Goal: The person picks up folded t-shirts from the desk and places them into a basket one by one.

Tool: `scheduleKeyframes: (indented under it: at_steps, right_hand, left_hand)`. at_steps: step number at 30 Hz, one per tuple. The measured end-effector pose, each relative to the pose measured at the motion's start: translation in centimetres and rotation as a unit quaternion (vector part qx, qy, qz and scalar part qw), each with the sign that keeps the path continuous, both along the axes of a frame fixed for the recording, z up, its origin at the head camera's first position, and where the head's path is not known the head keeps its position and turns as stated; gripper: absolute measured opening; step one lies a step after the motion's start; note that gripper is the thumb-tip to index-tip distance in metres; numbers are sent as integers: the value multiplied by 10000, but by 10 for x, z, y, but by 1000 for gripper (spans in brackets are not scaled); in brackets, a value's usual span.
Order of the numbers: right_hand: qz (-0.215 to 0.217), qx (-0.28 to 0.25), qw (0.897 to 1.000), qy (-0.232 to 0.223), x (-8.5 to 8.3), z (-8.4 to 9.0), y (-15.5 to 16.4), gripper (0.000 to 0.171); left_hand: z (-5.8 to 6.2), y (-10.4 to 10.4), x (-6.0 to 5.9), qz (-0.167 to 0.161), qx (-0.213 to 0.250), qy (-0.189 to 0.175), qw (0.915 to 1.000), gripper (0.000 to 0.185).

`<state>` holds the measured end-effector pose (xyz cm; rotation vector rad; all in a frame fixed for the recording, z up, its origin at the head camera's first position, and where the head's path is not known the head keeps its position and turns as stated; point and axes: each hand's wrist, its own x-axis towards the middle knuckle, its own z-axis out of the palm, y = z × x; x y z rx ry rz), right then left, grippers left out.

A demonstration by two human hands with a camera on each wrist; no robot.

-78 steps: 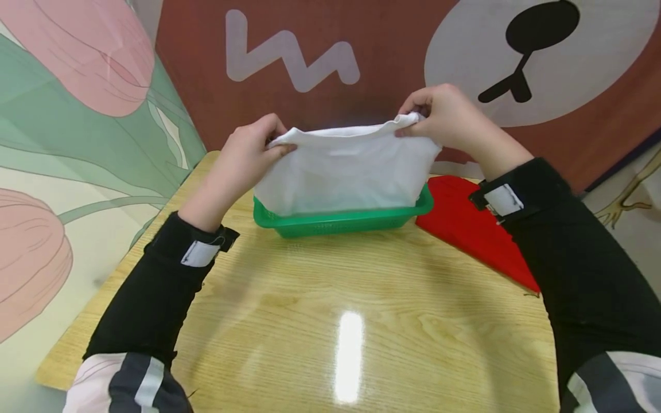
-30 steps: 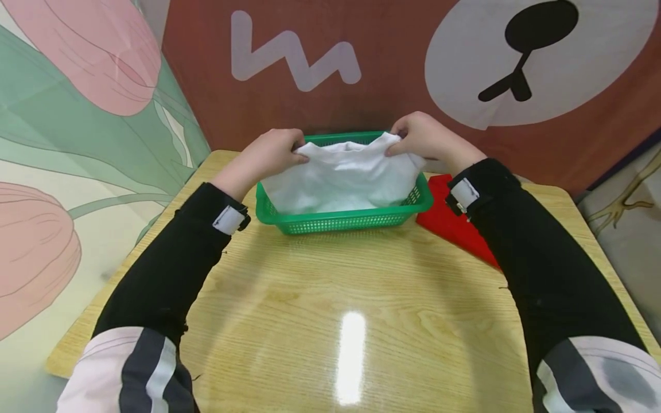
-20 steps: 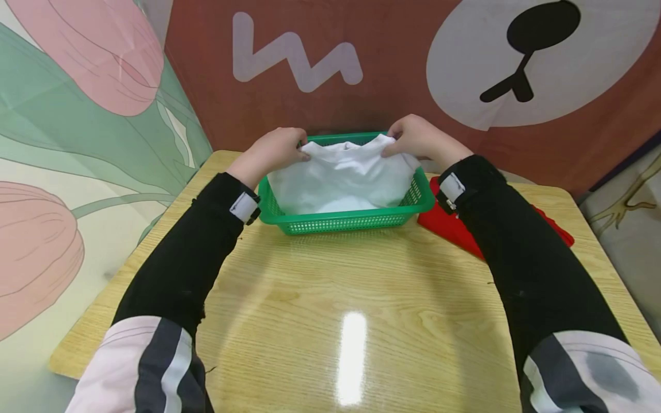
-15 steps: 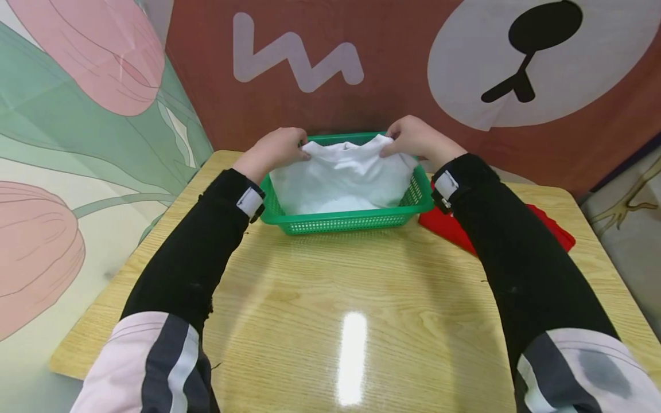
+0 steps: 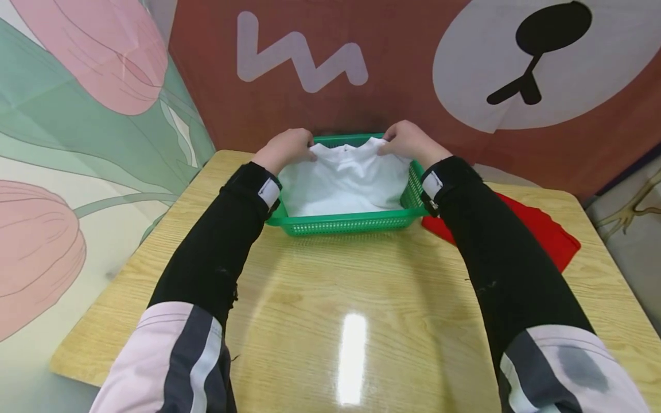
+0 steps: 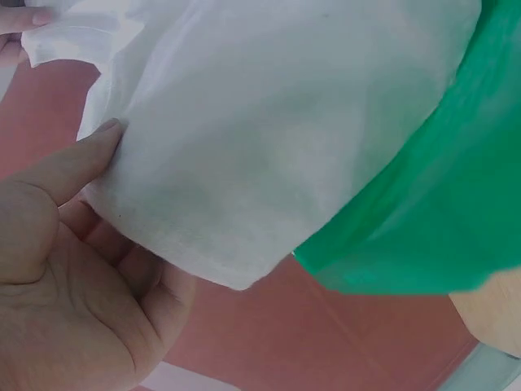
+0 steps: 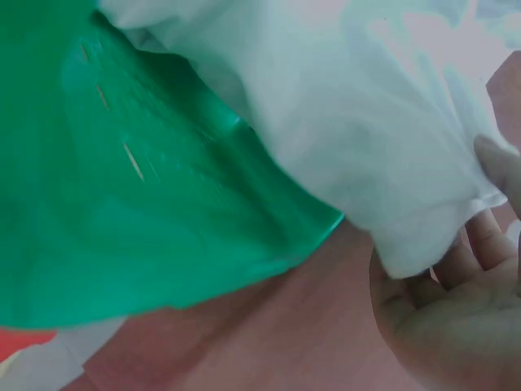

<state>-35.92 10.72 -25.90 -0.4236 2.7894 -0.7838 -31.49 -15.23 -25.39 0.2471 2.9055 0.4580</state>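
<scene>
A folded white shirt (image 5: 343, 183), its neckline at the far side, lies inside a green perforated plastic basket (image 5: 356, 220). My left hand (image 5: 288, 150) pinches the shirt's upper left corner between thumb and fingers; in the left wrist view the thumb lies on top of the white fabric (image 6: 244, 155) and the fingers are underneath. At the upper right corner my right hand (image 5: 411, 142) pinches it the same way. The right wrist view shows the shirt's edge (image 7: 407, 236) between thumb and fingers, beside the green basket wall (image 7: 163, 220).
Partly hidden under the right forearm, a red folded cloth (image 5: 542, 223) lies right of the basket. A wooden table (image 5: 310, 321) carries everything. Directly behind the basket rises a brown wall covering (image 5: 392, 63) with a printed animal face.
Both hands have come down and closer together, lowering the shirt from upright above the basket to lying inside it. The grip at both corners persists. More of the red cloth's right side shows.
</scene>
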Motion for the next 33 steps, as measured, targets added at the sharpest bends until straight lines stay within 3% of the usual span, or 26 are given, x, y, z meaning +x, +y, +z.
scheduleKeyframes:
  at_steps: [13,24,33]
  right_hand:
    - [328,387,9985,-206,-2,-7,-4,42]
    - [524,663,9937,-734,1,-9,-6,46]
    - [860,768,9915,-598,-8,-17,-9,45]
  left_hand:
    - [-8,0,-5,89,64,-134,9999,36]
    - [-8,5,-3,35,8,-298,9996,37]
    - [-11,7,-4,-10,-66,-558,9984,39]
